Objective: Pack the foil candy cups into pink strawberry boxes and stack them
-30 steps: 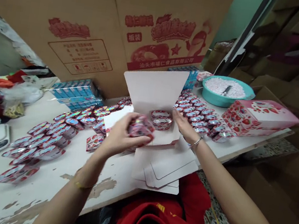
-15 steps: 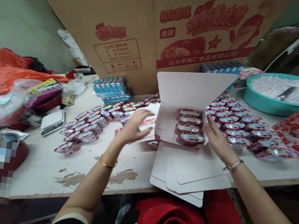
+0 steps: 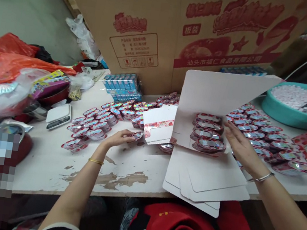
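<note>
A white carton (image 3: 220, 90) with its lid raised stands in front of me. Inside it, on the right side, is a row of several red-and-silver candy packets (image 3: 207, 134). My right hand (image 3: 237, 145) lies along the carton's right wall, fingers stretched out. Left of the carton, my left hand (image 3: 119, 137) pinches a single candy packet (image 3: 137, 135) low over the table. Between that hand and the carton is a white flap with a strawberry-print strip (image 3: 159, 127). Flat white cardboard sheets (image 3: 204, 176) lie under the carton's front and overhang the table edge.
Rows of packets stand left (image 3: 91, 125) and right (image 3: 257, 130) of the carton. A turquoise basin (image 3: 283, 115) holds small pale pieces and a dark-handled tool. A big cardboard box (image 3: 166, 28) walls the back. Blue packs (image 3: 123, 85) and a small scale (image 3: 59, 116) sit leftward.
My left hand has moved left and down, away from the carton, and now grips a packet. My right hand stays at the carton's right side. The view has shifted slightly left.
</note>
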The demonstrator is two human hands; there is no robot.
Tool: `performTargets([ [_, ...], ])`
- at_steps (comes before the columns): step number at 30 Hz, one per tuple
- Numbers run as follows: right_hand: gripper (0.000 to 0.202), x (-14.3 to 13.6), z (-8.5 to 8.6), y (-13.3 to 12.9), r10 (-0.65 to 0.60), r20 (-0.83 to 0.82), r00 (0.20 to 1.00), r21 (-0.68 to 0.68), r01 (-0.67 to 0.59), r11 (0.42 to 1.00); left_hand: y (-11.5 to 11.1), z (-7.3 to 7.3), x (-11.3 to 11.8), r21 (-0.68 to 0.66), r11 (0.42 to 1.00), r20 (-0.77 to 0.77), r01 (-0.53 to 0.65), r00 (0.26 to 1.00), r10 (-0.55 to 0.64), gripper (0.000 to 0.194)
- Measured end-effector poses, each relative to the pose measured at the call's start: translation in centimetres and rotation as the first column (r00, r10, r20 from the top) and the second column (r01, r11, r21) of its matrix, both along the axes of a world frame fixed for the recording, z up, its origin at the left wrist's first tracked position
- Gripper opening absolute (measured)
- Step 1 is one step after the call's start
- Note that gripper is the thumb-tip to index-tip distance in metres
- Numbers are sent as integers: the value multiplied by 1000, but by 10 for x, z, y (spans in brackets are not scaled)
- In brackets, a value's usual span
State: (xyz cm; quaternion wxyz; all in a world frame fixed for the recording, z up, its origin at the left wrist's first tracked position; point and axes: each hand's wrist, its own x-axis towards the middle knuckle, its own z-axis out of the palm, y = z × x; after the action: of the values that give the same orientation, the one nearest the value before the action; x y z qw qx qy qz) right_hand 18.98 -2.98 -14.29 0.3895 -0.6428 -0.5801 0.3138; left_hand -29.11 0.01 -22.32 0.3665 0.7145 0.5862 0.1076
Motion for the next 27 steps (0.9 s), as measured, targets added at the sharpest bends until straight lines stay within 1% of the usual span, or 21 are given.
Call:
performTargets([
  [2, 74, 0, 3, 1, -4, 16, 1000, -4, 4, 1000, 2, 3, 0, 109, 994, 10, -29, 1000, 28, 58],
  [4, 72, -1, 4, 1, 6, 19, 1000, -12, -6, 1000, 1, 1, 7, 199, 979, 7, -36, 999, 35, 58],
  [7, 70, -5, 1, 2, 16, 32, 999, -10, -16, 1000, -1, -6, 29, 267, 963, -44, 40, 999, -29, 62],
  [9, 67, -7, -2, 2, 11, 37, 999, -13, -10, 1000, -1, -11, 46, 339, 936, -125, 92, 991, -52, 61],
  [11, 65, -8, -5, 2, 6, 38, 999, -22, -5, 1000, 3, -15, 60, 420, 902, -223, 104, 975, -9, 64],
  [13, 65, -9, -6, 2, 9, 38, 999, -29, -8, 1000, 11, -15, 68, 485, 870, -302, 92, 951, 67, 74],
  [14, 65, -9, -7, 3, 10, 39, 999, -30, -9, 1000, 16, -14, 70, 500, 860, -332, 101, 940, 82, 80],
  [16, 65, -10, -7, 4, 15, 37, 999, -26, -14, 1000, 25, -10, 70, 487, 858, -383, 163, 923, 42, 81],
  [18, 65, -11, -7, 5, 16, 38, 999, -15, -16, 1000, 32, -6, 67, 448, 861, -416, 242, 908, -39, 74],
  [20, 65, -11, -8, 6, 21, 45, 999, -14, -20, 1000, 32, -3, 62, 426, 858, -423, 286, 902, -90, 68],
  [24, 63, -7, -10, 7, 41, 86, 995, -5, -40, 999, 18, -2, 45, 441, 848, -420, 295, 902, -95, 63],
  [25, 64, -7, -8, 6, 37, 129, 991, 25, -41, 999, 12, -3, 40, 444, 849, -414, 286, 906, -88, 62],
  [27, 66, -9, -2, 5, 19, 260, 965, 130, -54, 990, 2, -7, 29, 443, 862, -384, 246, 921, -65, 65],
])
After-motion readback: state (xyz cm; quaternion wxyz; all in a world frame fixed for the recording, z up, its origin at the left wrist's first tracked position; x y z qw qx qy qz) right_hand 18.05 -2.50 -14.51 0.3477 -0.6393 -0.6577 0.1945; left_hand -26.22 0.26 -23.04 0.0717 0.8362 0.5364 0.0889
